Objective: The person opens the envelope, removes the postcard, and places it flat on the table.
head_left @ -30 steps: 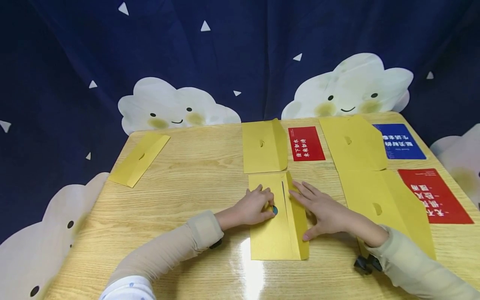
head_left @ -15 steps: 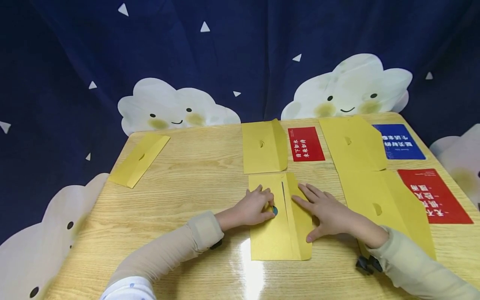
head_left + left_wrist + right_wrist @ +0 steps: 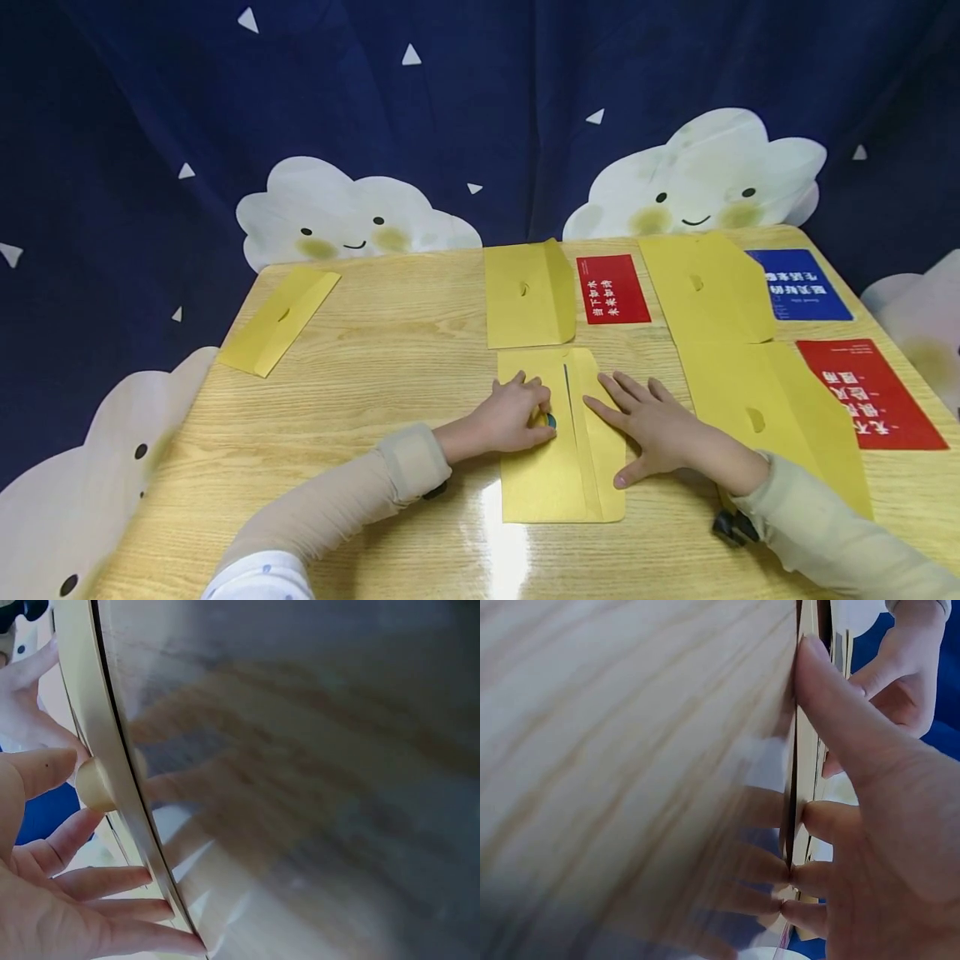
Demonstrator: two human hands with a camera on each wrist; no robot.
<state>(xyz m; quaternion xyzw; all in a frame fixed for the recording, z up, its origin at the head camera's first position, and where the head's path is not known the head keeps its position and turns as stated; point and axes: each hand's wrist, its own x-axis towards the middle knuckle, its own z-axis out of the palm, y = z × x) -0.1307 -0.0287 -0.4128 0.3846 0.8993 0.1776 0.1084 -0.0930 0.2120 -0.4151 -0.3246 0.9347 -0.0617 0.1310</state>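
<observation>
A yellow envelope (image 3: 536, 492) lies on the table between the two hands, its flap (image 3: 606, 458) folded out flat to the right. My left hand (image 3: 510, 415) pinches the envelope's rounded tab (image 3: 95, 785) between thumb and index finger, as the left wrist view shows. Beside those fingertips a small blue-green patch (image 3: 551, 422) shows through the cut-out. A thin dark slit runs along the envelope left of the flap's fold. With fingers spread, my right hand (image 3: 656, 429) touches the flap's right part; its thumb is at the flap's edge.
More yellow envelopes lie around: one at the far middle (image 3: 517, 321), two at right (image 3: 690, 312) and one at far left (image 3: 277, 325). Beside them are red cards (image 3: 615, 287) (image 3: 877, 392) and a blue card (image 3: 802, 283). A dark cloud-print curtain (image 3: 450, 100) hangs behind the wooden table (image 3: 375, 333).
The flap has gone from partly raised to lying flat on the right. My right hand has shifted slightly right and down with its fingers more spread. The left hand has stayed put.
</observation>
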